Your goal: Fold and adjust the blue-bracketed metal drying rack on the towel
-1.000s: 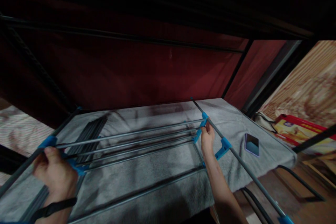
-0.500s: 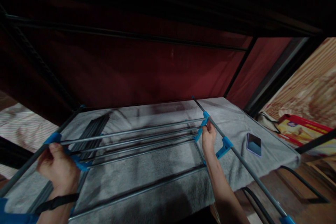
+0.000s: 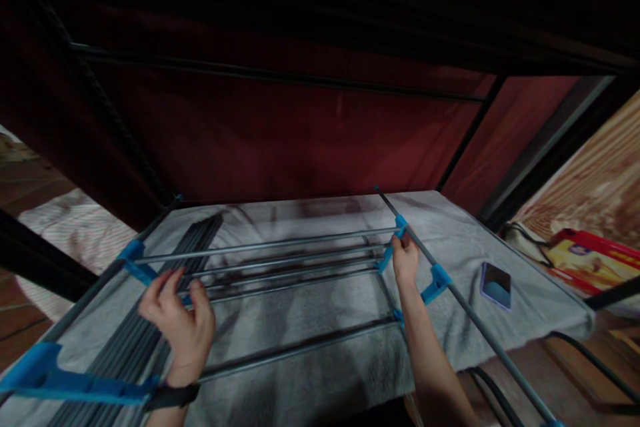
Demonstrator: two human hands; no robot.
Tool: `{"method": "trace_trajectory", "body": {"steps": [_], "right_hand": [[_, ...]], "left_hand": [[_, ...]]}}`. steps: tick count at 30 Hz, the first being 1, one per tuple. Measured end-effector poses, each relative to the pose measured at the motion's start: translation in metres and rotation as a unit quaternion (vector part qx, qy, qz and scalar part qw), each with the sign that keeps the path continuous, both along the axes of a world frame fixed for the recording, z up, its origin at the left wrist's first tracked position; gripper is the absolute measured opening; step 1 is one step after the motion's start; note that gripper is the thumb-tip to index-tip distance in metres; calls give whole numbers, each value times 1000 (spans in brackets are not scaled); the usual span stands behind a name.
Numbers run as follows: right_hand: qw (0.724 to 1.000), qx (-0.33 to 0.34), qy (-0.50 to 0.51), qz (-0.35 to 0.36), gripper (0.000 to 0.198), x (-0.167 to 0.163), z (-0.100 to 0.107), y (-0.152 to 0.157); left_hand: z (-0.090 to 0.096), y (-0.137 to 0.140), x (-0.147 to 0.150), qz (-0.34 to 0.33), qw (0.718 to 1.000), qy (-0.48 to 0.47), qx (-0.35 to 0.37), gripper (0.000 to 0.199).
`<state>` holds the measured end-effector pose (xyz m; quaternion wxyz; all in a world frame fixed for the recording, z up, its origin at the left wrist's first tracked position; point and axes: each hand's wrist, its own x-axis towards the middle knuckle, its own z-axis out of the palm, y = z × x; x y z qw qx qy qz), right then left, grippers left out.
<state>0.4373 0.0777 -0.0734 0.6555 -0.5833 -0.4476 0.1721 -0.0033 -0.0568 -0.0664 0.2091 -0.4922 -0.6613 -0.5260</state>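
Note:
A rack frame of grey metal tubes [image 3: 300, 239] with blue plastic brackets lies over a grey cloth [image 3: 280, 327]. My right hand [image 3: 406, 263] pinches the right-hand blue bracket [image 3: 385, 257], close to where it meets the long right tube [image 3: 480, 322]. On the other side, my left hand [image 3: 180, 323] has its fingers curved and apart, beside the inner end of the left blue bracket [image 3: 143, 272]; the fingers hide part of that bracket. A larger blue bracket [image 3: 80, 377] sits nearer me on the left tube. Several loose grey tubes [image 3: 117, 353] lie beneath.
A phone [image 3: 496, 284] rests on the cloth at the right. Beyond the table stand a red and yellow box [image 3: 595, 257] and dark metal posts. A dark red panel [image 3: 300, 140] closes off the back.
My left hand has let go of the tube and bracket at the left and moved right, its fingers opening. My right hand stays at its bracket. The view has shifted slightly left.

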Motion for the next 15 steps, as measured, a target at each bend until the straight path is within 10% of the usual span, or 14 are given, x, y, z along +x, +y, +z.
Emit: {"method": "trace_trajectory", "body": {"steps": [8, 15], "right_hand": [[999, -8, -45, -22, 41, 4, 2, 2], [1000, -3, -21, -5, 50, 1, 2, 2]], "left_hand": [[52, 45, 12, -173, 927, 307, -126, 36], [48, 63, -7, -224, 903, 336, -148, 35]]}}
